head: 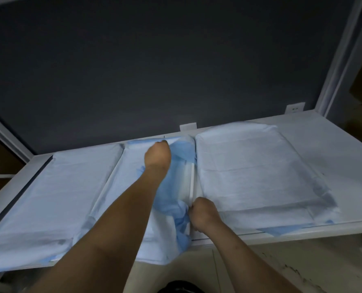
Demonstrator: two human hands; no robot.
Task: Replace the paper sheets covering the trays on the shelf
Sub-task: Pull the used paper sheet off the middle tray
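Three trays lie side by side on a white shelf point(334, 144), each covered by a pale blue paper sheet. The middle sheet point(176, 206) is rumpled and folded back, showing its darker blue underside and the white rim of the middle tray point(191, 178). My left hand point(157, 155) reaches to the far end of the middle tray and grips the sheet there; its fingers are hidden. My right hand point(203, 212) pinches the sheet's edge at the near right side of that tray. The left sheet point(55, 193) and right sheet point(250, 172) lie flat.
A dark grey back wall point(154, 70) stands behind the shelf. White frame posts point(341, 60) rise at the right, another at the far left. Two white clips point(188, 126) sit on the shelf's back edge. Below the shelf is a pale stained floor point(281, 267).
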